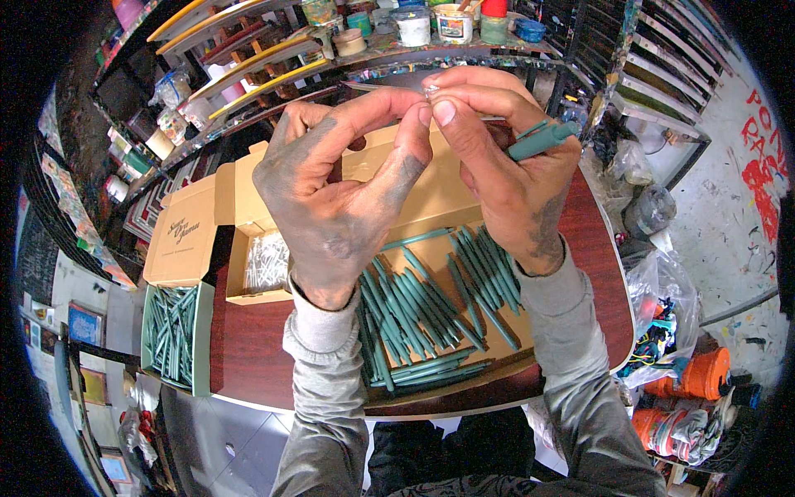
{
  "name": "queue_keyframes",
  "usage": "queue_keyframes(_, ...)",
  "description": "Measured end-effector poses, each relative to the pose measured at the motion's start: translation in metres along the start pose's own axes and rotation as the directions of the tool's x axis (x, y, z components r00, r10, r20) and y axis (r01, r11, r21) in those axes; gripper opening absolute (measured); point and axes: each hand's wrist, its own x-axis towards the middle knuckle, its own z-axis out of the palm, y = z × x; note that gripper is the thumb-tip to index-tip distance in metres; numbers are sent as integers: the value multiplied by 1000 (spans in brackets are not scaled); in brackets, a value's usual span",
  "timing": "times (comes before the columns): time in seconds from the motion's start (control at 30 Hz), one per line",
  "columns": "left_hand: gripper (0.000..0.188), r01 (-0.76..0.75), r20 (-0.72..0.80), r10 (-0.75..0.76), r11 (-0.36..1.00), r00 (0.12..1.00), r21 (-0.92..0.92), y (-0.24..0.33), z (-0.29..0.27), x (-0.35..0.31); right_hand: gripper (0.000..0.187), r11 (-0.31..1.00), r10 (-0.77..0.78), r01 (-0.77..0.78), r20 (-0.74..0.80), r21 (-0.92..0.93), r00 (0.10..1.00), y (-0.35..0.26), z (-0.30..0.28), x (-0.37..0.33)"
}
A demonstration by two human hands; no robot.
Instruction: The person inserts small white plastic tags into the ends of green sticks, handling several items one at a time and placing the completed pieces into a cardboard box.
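Dark green and smooth, the pen part [542, 142] is a short tube with a narrow clip along one side. I observe it lodged in the right hand [507, 178], behind the thumb and below the index finger. Right thumb and index fingertip pinch a small, glossy clear piece [431, 89]; left-hand [335, 186] thumb and index fingertip press together against its near side. One slender rod [368, 86] extends beyond the left index finger; I cannot tell how it is held. Below, I note straight green tubes [410, 302] in a brown cardboard box [507, 364], plus clear pieces [267, 261] in a smaller carton [237, 261]. Both rest on a wood-grained, dark-red table [257, 356].
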Motion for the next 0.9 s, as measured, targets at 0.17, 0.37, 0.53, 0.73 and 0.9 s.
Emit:
queue_keyframes(0.17,18,-58,-41,58,998,997,13,-2,4,-1,6,1000,9,-9,7,-18,1000,1,0,-1)
queue_keyframes(0.37,19,42,-18,-43,997,999,-63,0,4,-2,7,1000,12,-12,21,14,1000,3,1,-2)
queue_keyframes(0.53,18,175,23,-174,974,985,-146,1,2,-3,7,999,21,-23,33,39,999,3,0,-1)
queue_keyframes(0.73,17,297,109,-278,917,954,-267,0,-1,-1,8,978,179,-184,56,103,982,-3,-1,-4)
queue_keyframes(0.9,17,315,138,-287,911,948,-267,3,0,-2,9,977,179,-182,33,108,983,-4,0,-3)
